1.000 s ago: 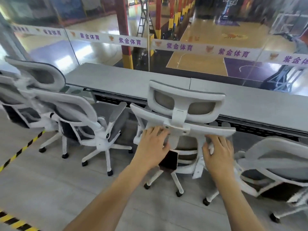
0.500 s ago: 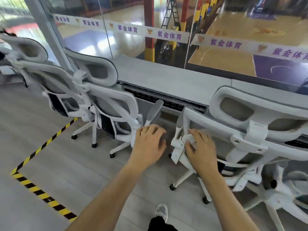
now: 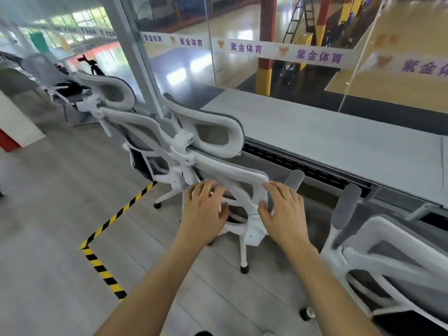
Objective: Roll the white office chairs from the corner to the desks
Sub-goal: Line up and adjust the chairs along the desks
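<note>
A white office chair [image 3: 233, 171] with a grey mesh back and curved headrest [image 3: 219, 122] stands at the left end of the long grey desk [image 3: 339, 141]. Both my hands are at its backrest frame with fingers stretched out. My left hand [image 3: 206, 212] lies over the frame's left part. My right hand [image 3: 284, 212] touches the frame's right edge, thumb underneath. A second white chair [image 3: 114, 93] stands just behind it to the left. A third white chair [image 3: 388, 248] sits at the desk on my right, apart from my hands.
A glass wall with a white lettered band [image 3: 244, 48] runs behind the desk. Yellow-black tape [image 3: 109, 221] marks a corner on the grey floor. A tripod with a camera [image 3: 91, 63] and further grey chairs [image 3: 41, 66] stand far left, by a red-and-white block [image 3: 14, 128].
My view swung left. Both hands left the chair that now sits at my right and moved onto the backrest of the neighbouring chair on its left.
</note>
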Motion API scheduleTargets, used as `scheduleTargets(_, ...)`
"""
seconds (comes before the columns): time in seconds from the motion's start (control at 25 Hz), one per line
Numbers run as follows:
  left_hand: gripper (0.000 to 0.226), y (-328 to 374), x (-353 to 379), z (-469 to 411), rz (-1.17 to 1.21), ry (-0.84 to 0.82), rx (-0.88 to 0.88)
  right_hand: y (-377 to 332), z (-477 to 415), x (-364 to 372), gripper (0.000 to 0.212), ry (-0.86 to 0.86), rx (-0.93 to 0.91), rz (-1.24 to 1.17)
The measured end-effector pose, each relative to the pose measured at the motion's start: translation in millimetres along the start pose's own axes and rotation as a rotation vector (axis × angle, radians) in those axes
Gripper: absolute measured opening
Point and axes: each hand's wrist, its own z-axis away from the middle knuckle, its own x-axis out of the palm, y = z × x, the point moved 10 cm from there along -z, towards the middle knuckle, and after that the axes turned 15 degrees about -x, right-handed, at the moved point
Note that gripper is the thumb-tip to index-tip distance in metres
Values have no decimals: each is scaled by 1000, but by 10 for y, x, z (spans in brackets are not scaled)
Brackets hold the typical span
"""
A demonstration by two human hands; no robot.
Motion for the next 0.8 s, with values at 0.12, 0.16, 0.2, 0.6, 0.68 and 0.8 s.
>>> scheduleTargets(0.12, 35, -575, 56, -369, -3, -5, -26, -186, -384, 230, 42, -13, -15, 46)
scheduleTargets(0.16, 38, -748, 74, -516, -12, -12, -32, -231, -499, 286, 44, -8, 0, 59)
scheduleTargets(0.2, 42, -924, 84, -682, -8, -13, -38, -291, -605, 359, 45, -5, 19, 77)
scheduleTargets(0.6, 104, -2078, 612, -1791, 175, -302, -30, -717, -1072, 1053, 61, -14, 338, 311)
scheduleTargets(0.68, 111, -2105, 711, -1931, 212, -361, -41, -667, -1095, 1068, 64, -69, 407, 314)
scheduleTargets(0.8, 113, -2065, 750, -1984, 230, -363, 46, -656, -1030, 995, 62, -101, 440, 327)
